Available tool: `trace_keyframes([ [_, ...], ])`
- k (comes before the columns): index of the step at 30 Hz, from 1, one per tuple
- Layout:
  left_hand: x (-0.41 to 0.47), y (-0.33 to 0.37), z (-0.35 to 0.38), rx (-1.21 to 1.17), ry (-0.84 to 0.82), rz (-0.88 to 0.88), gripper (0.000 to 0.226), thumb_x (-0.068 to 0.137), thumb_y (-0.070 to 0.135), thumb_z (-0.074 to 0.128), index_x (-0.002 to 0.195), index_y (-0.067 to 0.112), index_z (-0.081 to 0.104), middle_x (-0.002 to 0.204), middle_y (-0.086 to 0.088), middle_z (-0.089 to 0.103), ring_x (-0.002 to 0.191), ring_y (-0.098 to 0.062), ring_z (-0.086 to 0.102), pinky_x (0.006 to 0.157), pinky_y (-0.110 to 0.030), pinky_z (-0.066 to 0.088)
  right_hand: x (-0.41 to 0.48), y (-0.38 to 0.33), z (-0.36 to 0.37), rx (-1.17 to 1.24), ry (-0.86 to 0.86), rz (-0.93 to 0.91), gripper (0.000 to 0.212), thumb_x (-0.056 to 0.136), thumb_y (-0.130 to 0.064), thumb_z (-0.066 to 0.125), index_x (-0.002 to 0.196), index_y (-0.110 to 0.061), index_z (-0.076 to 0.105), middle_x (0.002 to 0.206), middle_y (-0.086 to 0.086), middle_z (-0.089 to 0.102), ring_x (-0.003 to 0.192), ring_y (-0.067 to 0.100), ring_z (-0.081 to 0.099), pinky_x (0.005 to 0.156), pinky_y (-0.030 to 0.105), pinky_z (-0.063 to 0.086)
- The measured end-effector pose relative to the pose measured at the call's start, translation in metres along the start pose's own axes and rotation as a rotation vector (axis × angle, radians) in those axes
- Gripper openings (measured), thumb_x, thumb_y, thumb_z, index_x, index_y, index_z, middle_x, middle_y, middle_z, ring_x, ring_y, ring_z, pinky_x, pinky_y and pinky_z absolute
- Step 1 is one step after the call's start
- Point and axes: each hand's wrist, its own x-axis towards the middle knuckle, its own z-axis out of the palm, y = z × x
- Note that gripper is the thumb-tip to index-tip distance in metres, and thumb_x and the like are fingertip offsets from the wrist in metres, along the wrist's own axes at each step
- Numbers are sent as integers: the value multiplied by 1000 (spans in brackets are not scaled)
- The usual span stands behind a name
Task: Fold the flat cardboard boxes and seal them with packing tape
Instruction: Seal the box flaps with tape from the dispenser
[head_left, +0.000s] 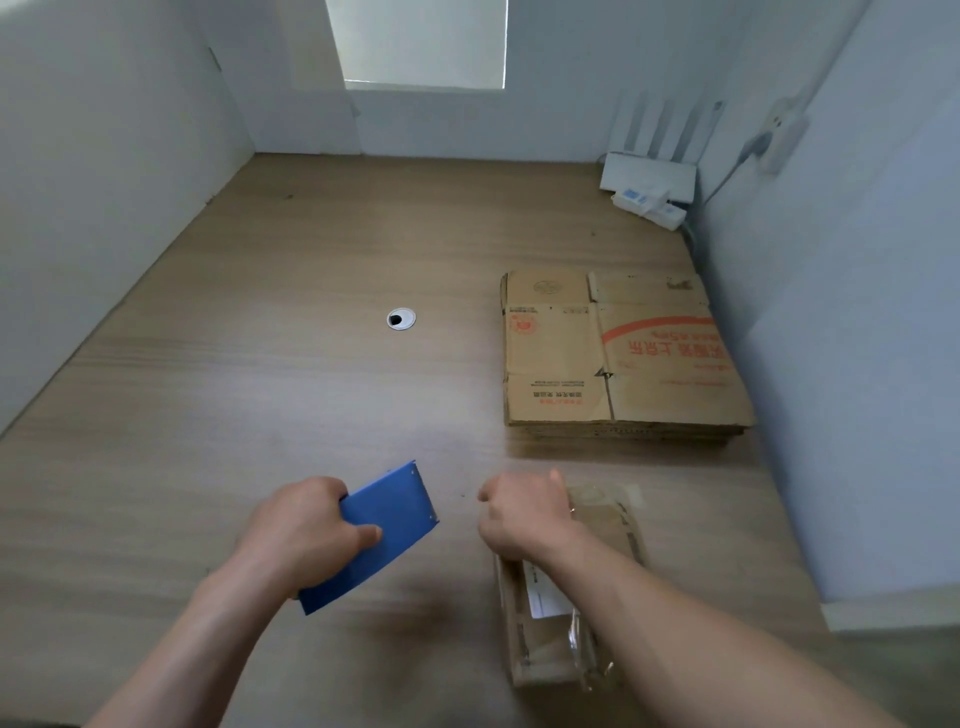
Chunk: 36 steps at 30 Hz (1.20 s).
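Note:
My left hand (306, 530) grips a blue tape dispenser (384, 525) above the wooden table, its metal edge pointing away from me. To its right my right hand (524, 514) hovers with the fingers curled; nothing shows in it. Under my right forearm sits a folded cardboard box (550, 639), sealed with clear tape and bearing a white label. A stack of flat cardboard boxes (618, 358) with red print lies further back on the right, against the wall.
The wooden table (234, 389) has a round cable hole (401, 318) near its middle. A white router (649, 176) and a power strip (652, 205) stand in the far right corner, and white walls enclose the table on the left, back and right.

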Motion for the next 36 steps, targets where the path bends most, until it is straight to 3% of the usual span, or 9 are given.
trace_keyframes([
  [3, 0, -3, -3, -3, 12, 10, 26, 78, 50, 69, 80, 26, 59, 78, 5, 63, 70, -13, 62, 55, -27, 48, -6, 15, -19, 227, 105, -1, 91, 85, -63, 57, 158, -29, 15, 165, -2, 15, 153, 25, 12, 120, 57, 11],
  [6, 1, -5, -3, -23, 6, 1, 26, 77, 49, 70, 80, 25, 59, 77, 5, 63, 70, -13, 61, 55, -27, 46, -22, 47, -25, 260, 363, 197, 94, 89, -68, 47, 160, -25, 3, 168, 3, -3, 154, 27, -3, 122, 52, 6],
  [12, 2, 3, 0, -57, -23, 11, 26, 80, 48, 70, 81, 24, 60, 78, 3, 64, 72, -15, 61, 55, -27, 43, -40, 82, 9, 403, 180, 419, 98, 75, -87, 49, 149, -23, 40, 154, 5, 40, 134, 28, 48, 104, 42, 44],
  [20, -3, 4, -10, -119, -3, -2, 26, 78, 47, 72, 79, 23, 61, 75, 3, 64, 69, -15, 62, 54, -27, 42, -35, 92, 3, 614, 190, 485, 110, 69, -82, 65, 153, -16, 37, 155, 5, 44, 140, 28, 44, 109, 39, 39],
  [25, -8, -6, -15, -169, 22, -31, 24, 77, 44, 73, 79, 23, 62, 76, 2, 65, 70, -16, 62, 57, -29, 46, -56, 106, 6, 326, 234, 593, 96, 78, -86, 25, 127, -13, 65, 153, 22, 38, 143, 38, 31, 112, 50, 34],
  [28, -9, -10, -14, -173, 30, -41, 24, 77, 44, 73, 78, 23, 61, 75, 2, 64, 70, -16, 62, 57, -29, 46, -61, 109, -1, 105, 377, 222, 76, 90, -71, 40, 150, -24, 43, 168, 10, 2, 153, 28, 9, 119, 47, 18],
  [31, -10, -8, -11, -187, 12, -37, 24, 77, 43, 74, 79, 23, 61, 76, 1, 65, 71, -18, 63, 60, -31, 49, -55, 95, -10, 83, 116, -169, 76, 93, -61, 49, 156, -47, 8, 168, -6, -2, 149, 20, 24, 118, 38, 26],
  [33, -10, -5, -12, -184, 5, -27, 24, 77, 43, 74, 80, 23, 62, 77, 0, 65, 71, -18, 63, 61, -32, 51, -53, 92, -6, 59, 17, -156, 70, 94, -63, 44, 153, -55, 6, 166, -5, 18, 143, 20, 35, 115, 37, 32],
  [36, -10, -4, -13, -187, 10, -24, 24, 78, 43, 74, 80, 23, 62, 76, 0, 65, 71, -18, 62, 61, -33, 51, -59, 108, -7, 143, 217, 157, 60, 92, -68, 41, 144, -39, 36, 136, 4, 57, 115, 27, 58, 94, 39, 48],
])
